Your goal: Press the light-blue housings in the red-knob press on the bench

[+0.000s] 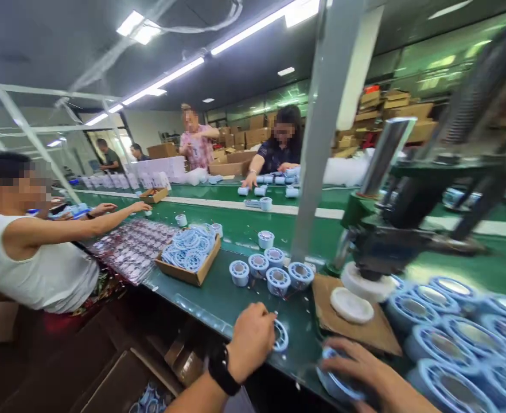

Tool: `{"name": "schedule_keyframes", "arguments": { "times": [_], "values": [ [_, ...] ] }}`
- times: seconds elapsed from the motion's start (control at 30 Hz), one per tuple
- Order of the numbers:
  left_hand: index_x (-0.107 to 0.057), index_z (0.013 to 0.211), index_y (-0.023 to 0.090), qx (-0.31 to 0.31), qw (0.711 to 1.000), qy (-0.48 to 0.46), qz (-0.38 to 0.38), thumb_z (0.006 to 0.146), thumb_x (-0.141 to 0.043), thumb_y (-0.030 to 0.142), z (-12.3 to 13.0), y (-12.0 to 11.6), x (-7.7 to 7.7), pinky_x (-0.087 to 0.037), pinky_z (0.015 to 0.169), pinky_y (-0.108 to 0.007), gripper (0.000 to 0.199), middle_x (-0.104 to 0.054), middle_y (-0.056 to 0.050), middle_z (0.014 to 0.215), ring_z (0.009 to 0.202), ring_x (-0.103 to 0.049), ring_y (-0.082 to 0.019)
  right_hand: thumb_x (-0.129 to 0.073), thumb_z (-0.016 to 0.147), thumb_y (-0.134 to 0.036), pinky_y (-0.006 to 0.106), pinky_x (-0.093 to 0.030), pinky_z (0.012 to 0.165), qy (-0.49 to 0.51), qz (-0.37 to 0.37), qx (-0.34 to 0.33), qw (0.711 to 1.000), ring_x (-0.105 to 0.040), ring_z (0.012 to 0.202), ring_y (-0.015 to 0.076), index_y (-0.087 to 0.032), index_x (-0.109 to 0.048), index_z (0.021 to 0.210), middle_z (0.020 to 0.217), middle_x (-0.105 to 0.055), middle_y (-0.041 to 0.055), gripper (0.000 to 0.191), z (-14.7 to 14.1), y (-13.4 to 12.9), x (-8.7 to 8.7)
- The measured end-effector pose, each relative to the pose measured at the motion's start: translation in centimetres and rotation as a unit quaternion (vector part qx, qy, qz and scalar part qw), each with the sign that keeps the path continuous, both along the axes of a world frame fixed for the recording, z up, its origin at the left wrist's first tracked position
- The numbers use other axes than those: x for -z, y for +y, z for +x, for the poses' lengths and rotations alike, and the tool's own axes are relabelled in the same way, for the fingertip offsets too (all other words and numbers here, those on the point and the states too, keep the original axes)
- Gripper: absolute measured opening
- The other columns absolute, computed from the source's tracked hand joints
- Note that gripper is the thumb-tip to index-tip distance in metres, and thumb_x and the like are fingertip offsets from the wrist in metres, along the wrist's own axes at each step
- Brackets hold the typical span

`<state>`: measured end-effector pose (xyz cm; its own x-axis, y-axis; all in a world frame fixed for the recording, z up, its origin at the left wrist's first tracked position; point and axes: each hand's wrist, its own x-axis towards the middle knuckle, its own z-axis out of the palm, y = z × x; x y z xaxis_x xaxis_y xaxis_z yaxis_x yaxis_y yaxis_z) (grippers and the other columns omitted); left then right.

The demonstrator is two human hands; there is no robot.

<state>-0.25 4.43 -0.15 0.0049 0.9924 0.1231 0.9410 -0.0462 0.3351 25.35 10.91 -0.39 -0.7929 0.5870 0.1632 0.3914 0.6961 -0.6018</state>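
Note:
My left hand (252, 335), with a black watch on its wrist, is closed at the bench edge. Its fingers pinch a light-blue slotted plastic ring (281, 336), partly hidden behind them. To the right, my right hand (356, 364) is curled over a larger light-blue round plastic housing (337, 383) at the front edge; motion blurs its fingers. Beyond my left hand stands a group of small blue round housings (278, 280) with thin wires. A green bench press (377, 241) rises ahead of my right hand, its white round pad (351, 304) on a brown board (322, 292).
Several large blue housings (444, 344) crowd the right side. A cardboard tray (201, 275) of blue rings stands left of centre, near a sheet of wrapped parts (132, 244). A grey post (322, 143) rises from the bench. Co-workers sit left and across the green belt (236, 226).

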Motion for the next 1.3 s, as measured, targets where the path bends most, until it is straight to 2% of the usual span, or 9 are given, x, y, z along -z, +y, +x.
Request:
{"name": "schedule_keyframes", "arguments": {
  "times": [0.17,0.3,0.43,0.57,0.77,0.93,1.1,1.2,1.3],
  "values": [
    [-0.062,0.127,0.016,0.023,0.993,-0.078,0.081,0.094,-0.044,0.015,-1.1,-0.7,1.3,-0.048,0.099,-0.046,0.037,-0.063,-0.012,0.121,0.109,-0.055,-0.025,-0.042,0.066,-0.007,0.049,-0.034,0.118,0.040,-0.027,0.055,0.997,-0.041,0.140,0.0250,-0.024,-0.074,0.094,0.146,-0.044,0.0023,0.045,-1.2,-1.6,-1.9],
    [-0.055,0.136,0.022,0.065,0.989,-0.107,0.074,0.086,-0.063,0.024,-2.3,-1.6,1.9,-0.043,0.106,-0.052,0.051,-0.059,-0.011,0.135,0.123,-0.051,-0.028,-0.053,0.080,-0.019,0.046,-0.042,0.113,0.165,0.012,0.207,0.964,-0.044,0.136,0.0254,-0.022,-0.066,0.117,0.147,-0.041,0.0091,0.039,-2.7,-3.1,0.2],
    [-0.056,0.134,0.021,-0.009,0.983,-0.166,0.082,0.083,-0.067,0.026,-1.0,-2.3,1.6,-0.048,0.101,-0.051,0.053,-0.066,-0.011,0.124,0.116,-0.058,-0.029,-0.062,0.082,-0.026,0.037,-0.051,0.105,0.243,0.030,0.314,0.917,-0.056,0.123,0.0217,-0.021,-0.058,0.127,0.131,-0.054,0.0106,0.046,-5.2,-4.5,2.5],
    [-0.032,0.151,0.023,0.047,0.965,-0.251,0.062,0.085,-0.064,0.025,1.6,-2.2,-0.5,-0.049,0.103,-0.043,0.073,-0.061,-0.010,0.132,0.117,-0.060,-0.024,-0.060,0.077,-0.016,0.033,-0.051,0.105,0.261,-0.009,0.287,0.922,-0.060,0.119,0.0191,-0.020,-0.052,0.133,0.128,-0.060,0.0080,0.056,-6.9,-5.0,3.5],
    [-0.029,0.153,0.026,0.126,0.964,-0.234,0.007,0.079,-0.060,0.011,4.2,-0.7,-2.8,-0.042,0.111,-0.046,0.081,-0.060,-0.007,0.133,0.126,-0.052,-0.024,-0.057,0.073,-0.010,0.032,-0.052,0.104,0.283,-0.054,0.291,0.912,-0.060,0.122,0.0177,-0.021,-0.039,0.145,0.134,-0.058,0.0068,0.075,-7.2,-5.1,4.6],
    [-0.026,0.152,0.026,0.100,0.958,-0.269,-0.013,0.076,-0.058,0.008,4.2,-0.3,-2.6,-0.040,0.113,-0.043,0.084,-0.060,-0.005,0.133,0.127,-0.051,-0.022,-0.057,0.076,-0.010,0.029,-0.054,0.100,0.283,-0.050,0.286,0.914,-0.062,0.119,0.0168,-0.022,-0.032,0.150,0.131,-0.061,0.0063,0.079,-7.2,-5.1,4.7],
    [-0.033,0.148,0.018,0.069,0.951,-0.302,-0.003,0.081,-0.054,0.016,4.9,-1.1,0.0,-0.035,0.117,-0.046,0.070,-0.050,-0.012,0.146,0.137,-0.044,-0.025,-0.047,0.083,-0.009,0.036,-0.048,0.110,0.229,0.015,0.250,0.941,-0.054,0.130,0.0194,-0.019,-0.044,0.146,0.140,-0.053,0.0106,0.064,-7.1,-5.5,5.6],
    [-0.045,0.140,0.014,0.055,0.945,-0.323,-0.002,0.080,-0.054,0.020,5.3,-0.9,0.8,-0.040,0.113,-0.047,0.061,-0.052,-0.015,0.144,0.133,-0.050,-0.028,-0.048,0.082,-0.008,0.039,-0.049,0.109,0.127,0.025,0.202,0.971,-0.051,0.132,0.0213,-0.020,-0.041,0.148,0.143,-0.049,0.0097,0.067,-4.9,-4.9,2.8],
    [-0.059,0.125,0.017,0.036,0.940,-0.339,-0.010,0.070,-0.061,0.017,5.3,0.7,-0.9,-0.051,0.100,-0.041,0.055,-0.069,-0.009,0.120,0.109,-0.064,-0.026,-0.060,0.085,-0.019,0.041,-0.049,0.109,0.098,0.115,0.190,0.970,-0.052,0.130,0.0238,-0.026,-0.044,0.146,0.142,-0.050,0.0066,0.063,-0.9,-2.5,-5.6]
  ]
}}
